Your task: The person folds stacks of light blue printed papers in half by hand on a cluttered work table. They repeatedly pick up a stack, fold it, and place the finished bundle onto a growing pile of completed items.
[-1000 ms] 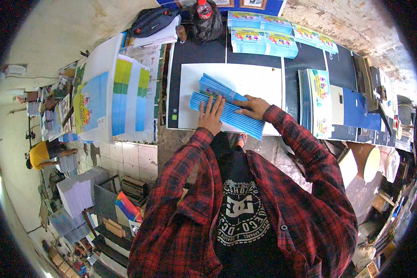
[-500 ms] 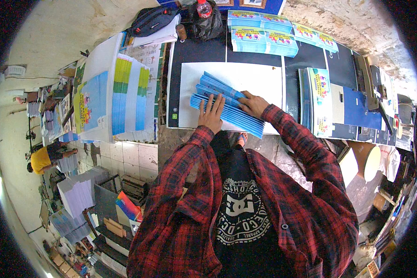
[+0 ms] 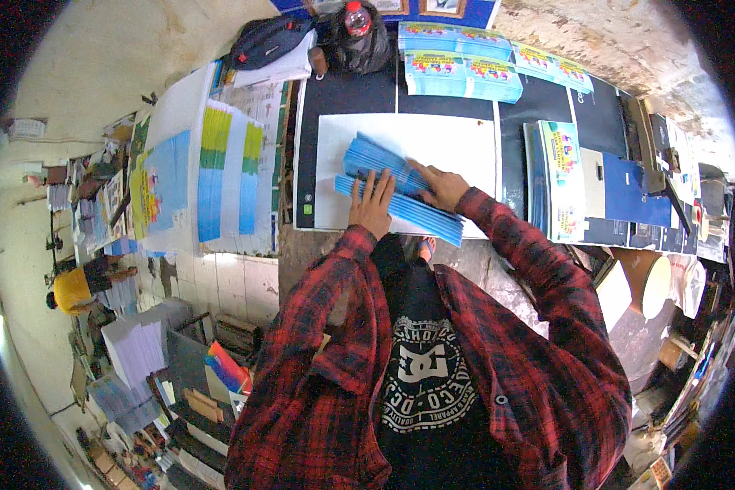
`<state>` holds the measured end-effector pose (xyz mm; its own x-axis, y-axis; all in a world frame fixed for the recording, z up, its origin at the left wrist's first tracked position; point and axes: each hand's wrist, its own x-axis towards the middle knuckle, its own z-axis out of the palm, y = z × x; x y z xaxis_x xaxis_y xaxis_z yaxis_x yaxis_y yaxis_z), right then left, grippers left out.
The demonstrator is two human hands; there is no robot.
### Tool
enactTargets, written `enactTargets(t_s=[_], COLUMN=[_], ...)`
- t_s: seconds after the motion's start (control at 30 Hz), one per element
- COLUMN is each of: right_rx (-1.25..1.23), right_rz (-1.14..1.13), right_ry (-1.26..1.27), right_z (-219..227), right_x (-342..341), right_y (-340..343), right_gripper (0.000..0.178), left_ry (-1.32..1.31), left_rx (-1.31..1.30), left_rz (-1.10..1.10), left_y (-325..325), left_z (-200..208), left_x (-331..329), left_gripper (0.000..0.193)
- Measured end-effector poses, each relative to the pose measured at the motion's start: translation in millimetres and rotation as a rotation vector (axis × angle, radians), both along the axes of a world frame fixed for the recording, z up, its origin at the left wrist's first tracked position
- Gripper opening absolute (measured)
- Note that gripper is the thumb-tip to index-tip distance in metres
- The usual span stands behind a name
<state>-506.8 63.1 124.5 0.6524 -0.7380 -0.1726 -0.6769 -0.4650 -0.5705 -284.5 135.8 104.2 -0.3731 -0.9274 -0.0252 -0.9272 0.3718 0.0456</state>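
Note:
Fanned blue booklets (image 3: 420, 214) lie in overlapping rows on a white board (image 3: 457, 131), their edges stepped. My left hand (image 3: 371, 208) rests on the near row with its fingers spread and stretched out over the edges. Beside it, on the right, my right hand (image 3: 443, 189) lies on the farther row (image 3: 376, 155), fingers extended to the left and slightly smeared by motion. Neither hand is wrapped round a booklet. The undersides of the booklets are hidden.
Stacks of blue booklets (image 3: 465, 75) stand at the table's back, with another stack (image 3: 559, 180) to the right. A black plastic bag (image 3: 363, 45) with a red-capped bottle and a black bag (image 3: 271, 42) sit far left. Another person (image 3: 77, 286) is at the left.
The farther booklets have been drawn together into a tighter group, and a gap now shows between them and the near row. My right hand has shifted slightly; my left stays nearly in place.

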Motion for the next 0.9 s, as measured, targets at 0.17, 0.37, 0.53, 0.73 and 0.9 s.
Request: enactTargets(t_s=[0.17,0.37,0.53,0.73,0.9], right_rx=[0.018,0.011,0.009,0.216,-0.011], right_rz=[-0.272,-0.606,-1.260,-1.286,-1.466], right_ry=[0.180,-0.006,-1.358,-2.327,-2.605], right_z=[-13,13,41,51,35], right_x=[64,22,-51,-109,-140], right_y=[-16,-38,-36,-36,-18], right_gripper=[0.049,0.038,0.030,0.023,0.034], left_ry=[0.113,0.152,0.176,0.151,0.062], left_rx=[0.043,-0.017,-0.032,-0.013,-0.020], left_rz=[0.020,0.012,-0.004,-0.034,-0.022], left_y=[-2,-4,-2,-5,-2], left_z=[3,-7,-9,-3,-1], left_x=[-5,-2,-4,-6,-2], left_gripper=[0.079,0.065,0.063,0.063,0.063])
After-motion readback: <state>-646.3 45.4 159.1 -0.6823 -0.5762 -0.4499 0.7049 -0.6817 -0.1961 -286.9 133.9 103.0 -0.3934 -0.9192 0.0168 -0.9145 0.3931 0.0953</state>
